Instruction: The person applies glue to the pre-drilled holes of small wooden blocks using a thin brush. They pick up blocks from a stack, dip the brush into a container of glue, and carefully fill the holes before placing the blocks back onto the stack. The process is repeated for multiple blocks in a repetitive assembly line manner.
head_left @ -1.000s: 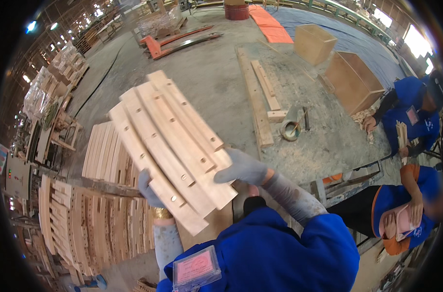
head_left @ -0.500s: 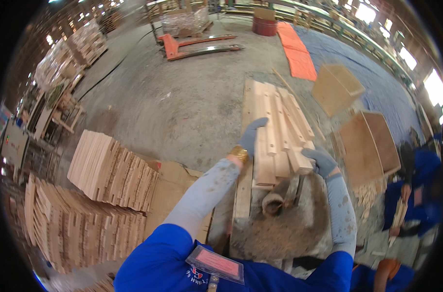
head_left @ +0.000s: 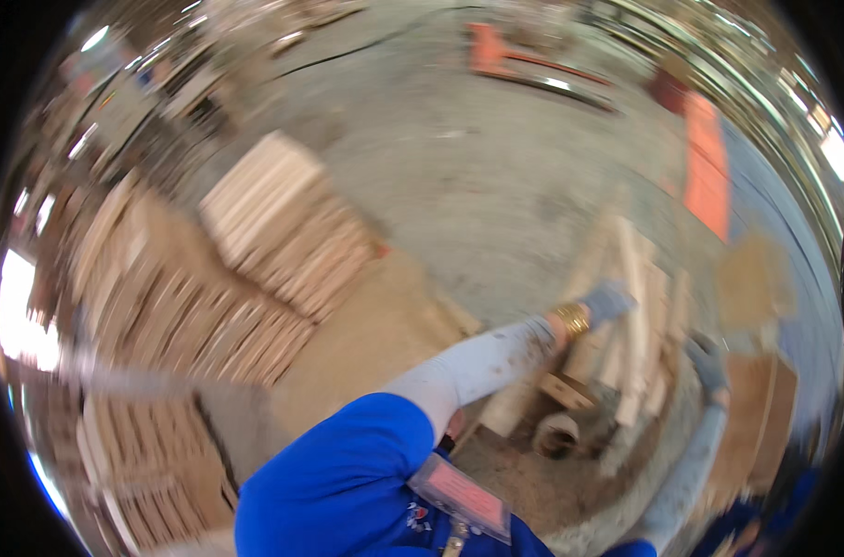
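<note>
Wooden slats (head_left: 637, 348), between left grip (head_left: 607, 303) and right grip (head_left: 707, 360), nearer the left

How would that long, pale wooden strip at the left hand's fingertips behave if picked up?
The long, pale wooden strip would probably feel stiff, since it looks like solid wood. Being long and narrow, it may dip if held near one end. Pushed, it would likely slide rather than roll: its end looks squared, though blur hides detail.

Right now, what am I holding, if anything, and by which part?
Your left hand is at a wood strip, around mid-length; blur hides whether it grips. Your right hand is beside the wood pieces; any hold there can't be told.
</note>
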Demonstrator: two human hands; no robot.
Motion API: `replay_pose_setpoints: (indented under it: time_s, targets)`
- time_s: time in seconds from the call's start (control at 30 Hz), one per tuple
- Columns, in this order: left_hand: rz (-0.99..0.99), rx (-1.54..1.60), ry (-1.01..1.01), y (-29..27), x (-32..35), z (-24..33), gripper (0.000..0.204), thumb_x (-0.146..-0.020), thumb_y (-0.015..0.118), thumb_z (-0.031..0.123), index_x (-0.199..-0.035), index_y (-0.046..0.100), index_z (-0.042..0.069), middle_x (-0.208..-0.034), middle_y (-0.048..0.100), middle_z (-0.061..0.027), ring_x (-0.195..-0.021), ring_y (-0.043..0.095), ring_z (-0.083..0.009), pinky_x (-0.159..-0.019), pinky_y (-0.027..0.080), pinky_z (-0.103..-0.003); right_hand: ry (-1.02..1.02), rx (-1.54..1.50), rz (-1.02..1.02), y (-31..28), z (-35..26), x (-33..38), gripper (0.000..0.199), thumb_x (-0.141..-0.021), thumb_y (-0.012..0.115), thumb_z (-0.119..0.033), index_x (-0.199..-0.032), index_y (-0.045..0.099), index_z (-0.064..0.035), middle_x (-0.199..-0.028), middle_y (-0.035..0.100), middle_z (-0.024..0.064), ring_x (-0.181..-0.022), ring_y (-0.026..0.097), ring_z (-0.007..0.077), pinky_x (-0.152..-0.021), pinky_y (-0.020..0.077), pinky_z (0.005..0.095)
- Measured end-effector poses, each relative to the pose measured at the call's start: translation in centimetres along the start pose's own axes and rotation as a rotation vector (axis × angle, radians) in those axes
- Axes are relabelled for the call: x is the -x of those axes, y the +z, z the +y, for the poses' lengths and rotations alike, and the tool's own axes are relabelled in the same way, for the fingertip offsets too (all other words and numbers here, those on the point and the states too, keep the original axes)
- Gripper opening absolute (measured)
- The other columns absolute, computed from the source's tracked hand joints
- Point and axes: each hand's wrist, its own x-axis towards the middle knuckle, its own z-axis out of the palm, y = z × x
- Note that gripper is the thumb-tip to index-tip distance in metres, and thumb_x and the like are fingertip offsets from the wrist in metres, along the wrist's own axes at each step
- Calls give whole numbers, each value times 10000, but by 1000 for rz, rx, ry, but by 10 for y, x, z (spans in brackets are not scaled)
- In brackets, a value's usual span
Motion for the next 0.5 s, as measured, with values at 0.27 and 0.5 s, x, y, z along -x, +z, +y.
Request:
replay_pose_setpoints:
  time_s: [0.27, 0.5]
  targets:
    - [412, 673, -571, -136, 326, -3, 114, -856, 503, 131, -906, 542, 36, -857, 538, -88, -775, 500, -216, -700, 418, -329, -452, 153, -71, 30, -176, -12, 476, -874, 538, -190, -1239, 450, 103, -1278, 486, 200, -1200, 451, 257, -1016, 322, 324]
    - [1603, 1642, -1031, -245, 643, 84, 255, -913, 489, 206, -1039, 561, -4, -1052, 584, -156, -1003, 566, -306, -922, 454, -437, -806, 300, -339, 185, -373, 50, 483, -871, 557, -204, -1245, 452, 83, -1268, 500, 180, -1181, 468, 230, -1001, 338, 312]
